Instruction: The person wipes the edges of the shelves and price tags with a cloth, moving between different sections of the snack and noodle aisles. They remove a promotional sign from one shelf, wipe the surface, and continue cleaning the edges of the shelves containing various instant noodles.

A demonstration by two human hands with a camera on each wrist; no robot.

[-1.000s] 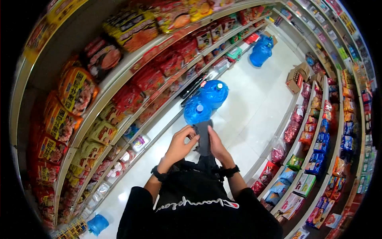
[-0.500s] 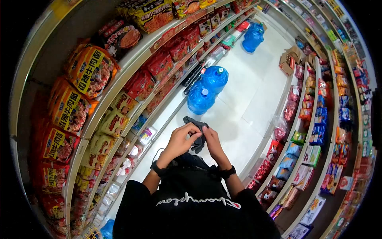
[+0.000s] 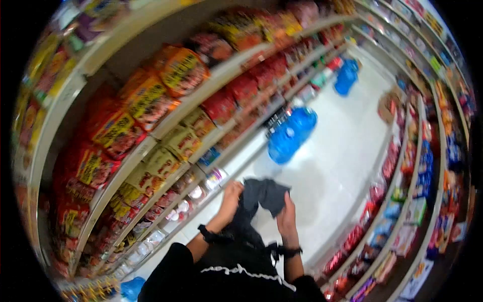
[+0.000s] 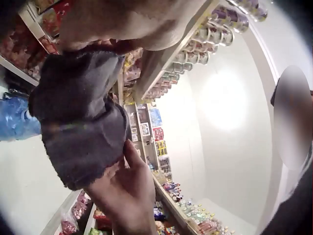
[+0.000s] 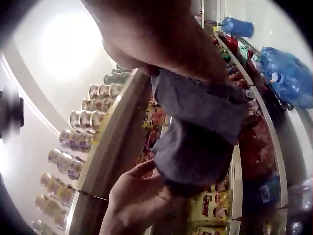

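Observation:
A dark grey cloth (image 3: 271, 194) with frayed edges is stretched between my two hands, in front of my body. My left hand (image 3: 232, 197) pinches its left end, and my right hand (image 3: 287, 215) grips the right end between thumb and fingers. In the left wrist view the cloth (image 4: 80, 117) sags in folds, with the right hand (image 4: 129, 188) at its lower edge. From the right wrist, the cloth (image 5: 195, 132) shows a deep fold across its middle, and the left hand (image 5: 139, 198) holds the lower end.
Shelves of packaged noodles (image 3: 151, 100) rise on my left. On the right stand shelves of boxed and bagged snacks (image 3: 415, 211). Large blue water jugs (image 3: 292, 133) stand on the white floor ahead, with more blue jugs (image 3: 347, 76) farther along the aisle.
My hands have moved apart, and the cloth bunched between them half a second ago is now spread out. The head view has shifted, so the left shelves fill more of it.

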